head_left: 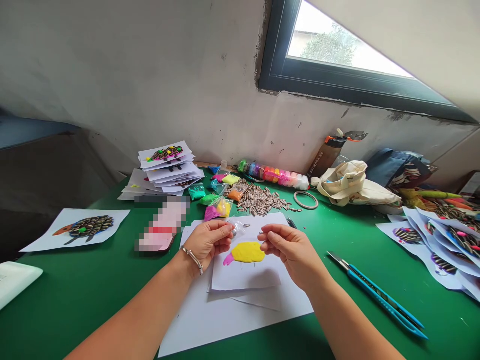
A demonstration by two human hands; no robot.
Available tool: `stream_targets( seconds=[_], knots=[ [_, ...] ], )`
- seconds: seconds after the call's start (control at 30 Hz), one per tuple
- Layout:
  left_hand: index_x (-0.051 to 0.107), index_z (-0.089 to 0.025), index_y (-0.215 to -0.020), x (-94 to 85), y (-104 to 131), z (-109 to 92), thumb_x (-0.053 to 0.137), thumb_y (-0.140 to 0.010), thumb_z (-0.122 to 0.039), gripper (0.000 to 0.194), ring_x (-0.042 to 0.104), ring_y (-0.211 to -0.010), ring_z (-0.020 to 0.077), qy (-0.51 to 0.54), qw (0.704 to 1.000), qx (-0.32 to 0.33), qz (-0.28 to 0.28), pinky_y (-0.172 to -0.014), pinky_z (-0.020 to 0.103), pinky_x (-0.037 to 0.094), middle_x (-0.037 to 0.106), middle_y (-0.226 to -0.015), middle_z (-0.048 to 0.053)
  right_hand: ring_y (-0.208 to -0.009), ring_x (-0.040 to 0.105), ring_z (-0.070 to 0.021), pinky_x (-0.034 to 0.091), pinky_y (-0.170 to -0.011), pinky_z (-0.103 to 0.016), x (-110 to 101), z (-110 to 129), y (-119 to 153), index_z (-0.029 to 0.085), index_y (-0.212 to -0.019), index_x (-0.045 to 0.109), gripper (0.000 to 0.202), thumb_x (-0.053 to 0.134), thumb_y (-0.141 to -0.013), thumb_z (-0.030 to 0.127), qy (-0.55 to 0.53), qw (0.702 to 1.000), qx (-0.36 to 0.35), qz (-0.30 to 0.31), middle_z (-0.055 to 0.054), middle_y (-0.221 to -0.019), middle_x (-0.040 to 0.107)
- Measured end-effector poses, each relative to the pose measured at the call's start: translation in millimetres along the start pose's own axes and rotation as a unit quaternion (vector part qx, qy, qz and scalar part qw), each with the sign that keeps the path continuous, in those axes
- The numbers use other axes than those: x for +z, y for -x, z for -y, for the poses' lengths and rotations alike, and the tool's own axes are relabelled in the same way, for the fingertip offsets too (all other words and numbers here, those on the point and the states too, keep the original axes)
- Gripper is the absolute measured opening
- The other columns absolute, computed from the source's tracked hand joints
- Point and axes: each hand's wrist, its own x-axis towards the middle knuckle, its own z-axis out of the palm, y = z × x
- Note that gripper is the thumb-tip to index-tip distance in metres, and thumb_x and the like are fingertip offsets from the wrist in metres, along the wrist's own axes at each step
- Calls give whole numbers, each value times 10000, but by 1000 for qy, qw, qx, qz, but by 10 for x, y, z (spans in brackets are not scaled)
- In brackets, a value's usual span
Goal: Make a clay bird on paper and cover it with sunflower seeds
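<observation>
My left hand (214,244), a bracelet on its wrist, is closed in a pinch on a small dark thing I cannot make out, beside a clear plastic bag (240,226). My right hand (283,250) pinches something tiny and greyish at its fingertips, too small to name. Between and below the hands lies a white paper (243,280) with a flat yellow clay body (248,252) and a pink clay head (228,258) at its left end. Thin lines like legs show under the yellow shape. More white sheets lie beneath it.
Sunflower seeds (258,199) are heaped behind the papers, near colored clay bags (215,210). A blue cutter (386,297) lies at right. Finished pictures (88,231) lie left and are stacked at both sides. A tape ring (306,200), cloth bag (343,185) and bottle (325,156) stand behind.
</observation>
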Motion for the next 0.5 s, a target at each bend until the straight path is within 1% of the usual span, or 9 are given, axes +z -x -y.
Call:
stream_targets(
  seconds=[0.1, 0.17, 0.23, 0.3, 0.4, 0.5],
  knots=[
    [713, -125, -753, 0, -1, -3, 935, -433, -394, 473, 559, -522, 74, 0, 1000, 0, 0, -513, 191, 480, 638, -640, 7, -783, 685, -192, 516, -811, -363, 11, 5, 8, 162, -950, 704, 364, 819, -675, 373, -14, 1000, 15, 5, -100, -924, 731],
    [711, -125, -750, -1, -3, -3, 934, -437, -391, 468, 559, -521, 74, 1, 1000, -1, -1, -509, 190, 478, 637, -639, 5, -808, 690, -205, 514, -831, -371, 23, 16, 17, 160, -953, 705, 371, 834, -658, 345, -12, 1000, 17, 10, -104, -936, 733],
    [711, -124, -755, -2, -7, -2, 933, -442, -386, 464, 562, -524, 76, 0, 1000, -1, -2, -510, 191, 481, 639, -643, 6, -754, 683, -193, 521, -773, -350, 34, 28, 25, 155, -932, 706, 351, 832, -660, 338, 0, 1000, 12, 14, -98, -888, 735],
    [713, -125, -762, -3, -13, 2, 931, -450, -380, 459, 564, -527, 76, -1, 1000, -2, -2, -515, 193, 487, 642, -648, 7, -655, 650, -160, 510, -672, -307, 37, 35, 27, 150, -890, 708, 311, 816, -680, 352, 17, 1000, -2, 16, -81, -799, 726],
    [715, -126, -770, -9, -23, 8, 926, -471, -372, 441, 565, -527, 74, -3, 1000, -3, -4, -521, 193, 491, 645, -650, 8, -541, 563, -104, 437, -548, -241, 22, 38, 16, 149, -787, 697, 263, 778, -722, 391, 39, 999, -24, 1, -38, -670, 681],
    [717, -127, -775, -13, -30, 10, 920, -492, -361, 420, 566, -525, 74, -4, 1000, -4, -4, -524, 194, 492, 645, -649, 7, -488, 489, -70, 367, -491, -207, -2, 37, 1, 153, -698, 667, 273, 762, -737, 406, 49, 998, -33, -23, 3, -577, 621]
  ],
)
